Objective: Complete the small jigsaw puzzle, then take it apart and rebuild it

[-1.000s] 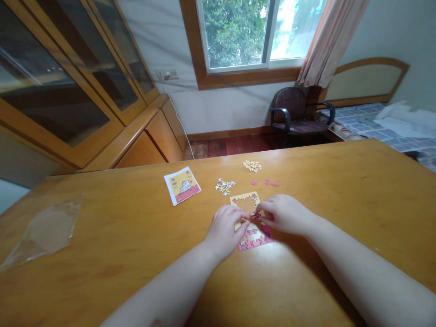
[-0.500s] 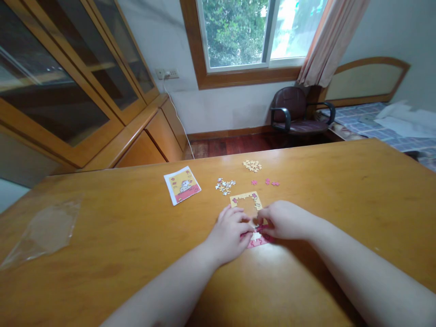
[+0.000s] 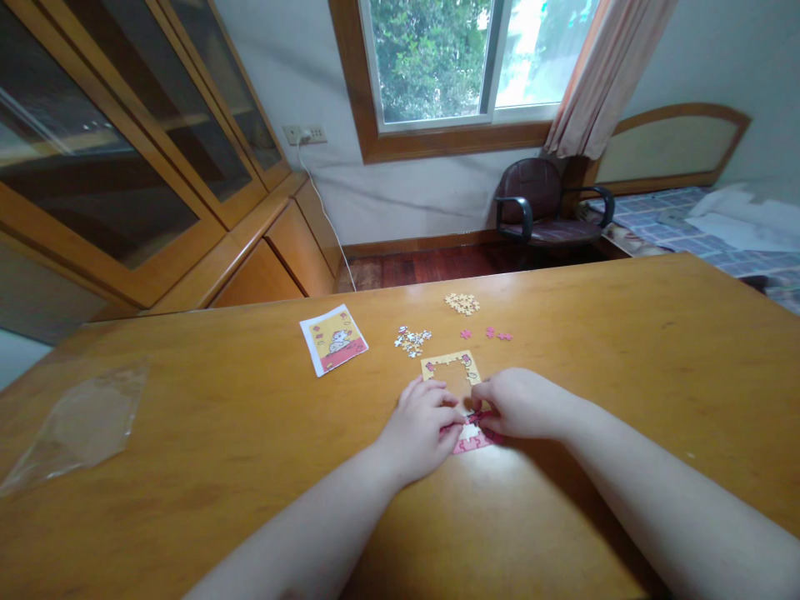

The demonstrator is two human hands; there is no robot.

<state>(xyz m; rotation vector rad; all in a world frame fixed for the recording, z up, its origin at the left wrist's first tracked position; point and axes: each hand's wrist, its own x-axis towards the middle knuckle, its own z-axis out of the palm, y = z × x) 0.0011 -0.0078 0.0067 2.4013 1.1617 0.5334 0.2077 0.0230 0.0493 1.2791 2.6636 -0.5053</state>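
Head view: the left hand [image 3: 420, 429] reaches in from 7 o'clock, palm down, fingers bent and a little apart, with the tips down on the puzzle [image 3: 448, 359]. I cannot tell if it pinches a piece. The right hand [image 3: 517, 404] reaches in from 4 o'clock, thumb and finger curled close together over the puzzle's dark pink part; I cannot tell if they pinch anything.

The puzzle lies flat on the bench [image 3: 250, 408], between both hands, which hide much of its lower half. Both arms are cut off by the view's edge. The tiny drawings are hard to make out.

The puzzle has a yellow top, a pink bottom, bumpy inside edges and brown wood showing through its hole. Around it, a white pile [image 3: 411, 341] sits at 11 o'clock, a yellow pile [image 3: 462, 304] at 12, pink pieces [image 3: 491, 332] from 12 to 1, a flat picture card [image 3: 337, 340] at 10 and a crinkly see-through bag [image 3: 87, 421] at 9. The bench is smooth, shiny wood.
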